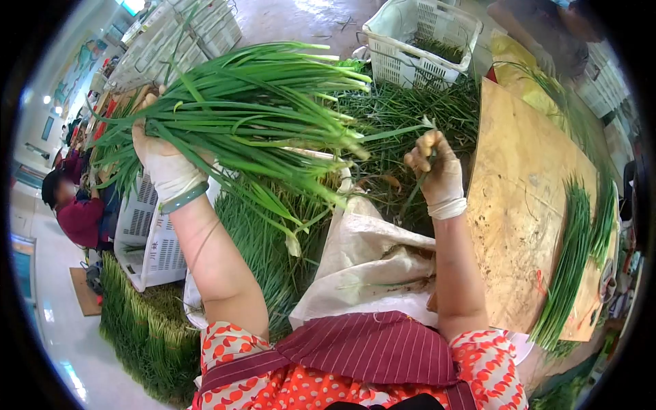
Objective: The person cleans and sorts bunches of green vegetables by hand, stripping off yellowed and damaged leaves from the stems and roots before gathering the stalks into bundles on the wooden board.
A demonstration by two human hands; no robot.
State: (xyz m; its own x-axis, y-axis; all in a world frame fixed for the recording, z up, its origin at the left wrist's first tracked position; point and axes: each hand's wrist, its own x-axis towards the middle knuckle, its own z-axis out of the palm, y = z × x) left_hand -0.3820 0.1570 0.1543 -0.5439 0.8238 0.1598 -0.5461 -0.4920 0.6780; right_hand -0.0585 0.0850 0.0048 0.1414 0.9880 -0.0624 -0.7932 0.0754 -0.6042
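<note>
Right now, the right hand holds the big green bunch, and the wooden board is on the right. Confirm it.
Not so: the head view shows the left hand holding the big green bunch. The wooden board is on the right.

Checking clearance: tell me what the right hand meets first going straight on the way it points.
Probably the heap of loose green leaves ahead of the right hand; if it passes above, the white crate beyond. Depth is hard to judge here.

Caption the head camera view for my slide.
Left hand holding a leafy green bundle, right hand beside a wooden board.
</note>
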